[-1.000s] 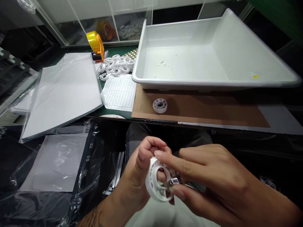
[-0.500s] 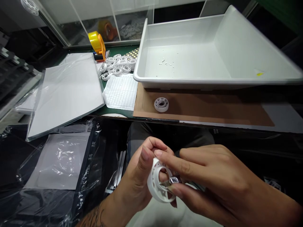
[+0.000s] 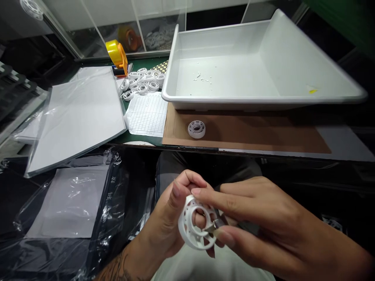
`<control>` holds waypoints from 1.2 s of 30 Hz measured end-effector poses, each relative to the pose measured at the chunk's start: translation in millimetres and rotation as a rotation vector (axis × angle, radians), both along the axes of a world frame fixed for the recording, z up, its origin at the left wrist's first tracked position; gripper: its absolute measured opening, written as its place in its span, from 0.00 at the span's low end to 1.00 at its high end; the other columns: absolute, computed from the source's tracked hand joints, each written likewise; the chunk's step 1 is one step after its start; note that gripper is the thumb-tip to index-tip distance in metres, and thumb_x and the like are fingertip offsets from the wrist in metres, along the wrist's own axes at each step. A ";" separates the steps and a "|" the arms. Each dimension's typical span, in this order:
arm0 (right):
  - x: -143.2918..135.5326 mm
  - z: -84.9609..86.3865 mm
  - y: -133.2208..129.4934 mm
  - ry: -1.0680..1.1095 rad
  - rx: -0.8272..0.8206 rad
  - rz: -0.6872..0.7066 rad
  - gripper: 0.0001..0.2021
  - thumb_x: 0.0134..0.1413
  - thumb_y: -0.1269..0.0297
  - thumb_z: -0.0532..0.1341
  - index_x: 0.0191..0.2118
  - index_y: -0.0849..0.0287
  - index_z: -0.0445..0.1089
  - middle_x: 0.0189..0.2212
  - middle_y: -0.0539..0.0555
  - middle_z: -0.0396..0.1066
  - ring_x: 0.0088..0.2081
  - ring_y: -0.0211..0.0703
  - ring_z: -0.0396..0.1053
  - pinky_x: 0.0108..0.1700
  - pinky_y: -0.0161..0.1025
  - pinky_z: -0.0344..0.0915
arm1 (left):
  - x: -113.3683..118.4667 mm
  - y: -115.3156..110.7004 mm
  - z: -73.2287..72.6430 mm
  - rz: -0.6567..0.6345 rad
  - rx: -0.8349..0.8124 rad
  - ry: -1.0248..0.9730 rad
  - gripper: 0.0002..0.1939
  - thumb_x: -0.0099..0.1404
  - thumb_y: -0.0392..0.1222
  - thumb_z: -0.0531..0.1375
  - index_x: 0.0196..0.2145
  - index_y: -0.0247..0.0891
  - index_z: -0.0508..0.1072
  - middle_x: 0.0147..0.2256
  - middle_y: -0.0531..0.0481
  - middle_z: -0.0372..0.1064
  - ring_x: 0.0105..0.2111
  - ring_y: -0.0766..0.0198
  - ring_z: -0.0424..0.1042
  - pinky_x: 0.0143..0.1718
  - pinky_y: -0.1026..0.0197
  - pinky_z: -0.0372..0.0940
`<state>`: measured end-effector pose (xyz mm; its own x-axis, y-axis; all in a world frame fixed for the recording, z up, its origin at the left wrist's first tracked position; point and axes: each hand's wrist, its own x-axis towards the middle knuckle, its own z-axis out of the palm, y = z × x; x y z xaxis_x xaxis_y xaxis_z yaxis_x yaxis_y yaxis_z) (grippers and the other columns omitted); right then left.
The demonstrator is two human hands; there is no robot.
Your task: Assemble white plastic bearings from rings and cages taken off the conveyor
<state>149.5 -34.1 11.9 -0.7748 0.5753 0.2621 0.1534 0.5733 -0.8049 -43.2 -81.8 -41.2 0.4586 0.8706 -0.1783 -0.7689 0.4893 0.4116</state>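
Note:
My left hand (image 3: 172, 218) is wrapped round a white plastic ring part (image 3: 187, 230) with slots round its face. My right hand (image 3: 252, 218) pinches a small metal blade tool (image 3: 216, 225), whose tip lies at the ring's inner edge. The right index fingertip touches the top of the ring. Another white ring (image 3: 196, 129) lies on the brown cardboard (image 3: 252, 134) just beyond my hands. The tool's handle is mostly hidden by my right fingers.
A large white tray (image 3: 222, 74) with small scraps stands on the bench. Left of it are a pile of white rings (image 3: 142, 88), a gridded sheet (image 3: 148, 115), a yellow tape dispenser (image 3: 117, 54) and wrapped white sheets (image 3: 79, 117). Black plastic wrap (image 3: 111, 210) lies lower left.
The ring has turned so that its slotted face shows more, and the blade tip has shifted along the inner edge. The whole view has moved slightly.

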 end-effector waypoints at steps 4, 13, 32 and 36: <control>4.6 0.2 -1.6 0.026 0.004 -0.112 0.14 0.86 0.60 0.52 0.58 0.56 0.74 0.38 0.50 0.78 0.33 0.35 0.75 0.34 0.31 0.67 | -2.0 -0.6 7.4 0.149 0.074 0.148 0.27 0.65 0.68 0.67 0.43 0.40 0.75 0.38 0.53 0.73 0.27 0.63 0.82 0.23 0.66 0.77; 2.0 -9.1 -15.8 -0.092 0.178 -0.238 0.18 0.85 0.61 0.50 0.64 0.63 0.71 0.31 0.50 0.72 0.27 0.40 0.71 0.28 0.37 0.65 | -2.9 -4.1 16.4 0.441 0.276 0.467 0.23 0.58 0.63 0.74 0.39 0.41 0.80 0.41 0.52 0.68 0.30 0.62 0.79 0.34 0.58 0.79; 4.6 -6.4 -13.7 -0.121 0.108 -0.136 0.15 0.86 0.62 0.51 0.64 0.55 0.70 0.29 0.46 0.66 0.26 0.36 0.66 0.27 0.38 0.57 | -4.2 -8.7 19.8 0.439 0.243 0.520 0.23 0.60 0.66 0.71 0.38 0.43 0.81 0.41 0.50 0.67 0.29 0.64 0.76 0.31 0.60 0.77; 3.2 -5.2 -12.2 -0.144 0.176 -0.141 0.15 0.86 0.62 0.49 0.62 0.57 0.70 0.28 0.45 0.62 0.24 0.35 0.62 0.26 0.38 0.54 | -4.0 -8.7 19.4 0.452 0.247 0.539 0.24 0.60 0.67 0.71 0.38 0.42 0.81 0.40 0.49 0.67 0.30 0.65 0.73 0.31 0.62 0.75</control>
<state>152.7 -46.4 6.6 -0.7267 0.6356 0.2608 0.3470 0.6672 -0.6591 -47.2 -90.6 -21.8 -0.0498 0.9974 -0.0521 -0.5335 0.0175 0.8456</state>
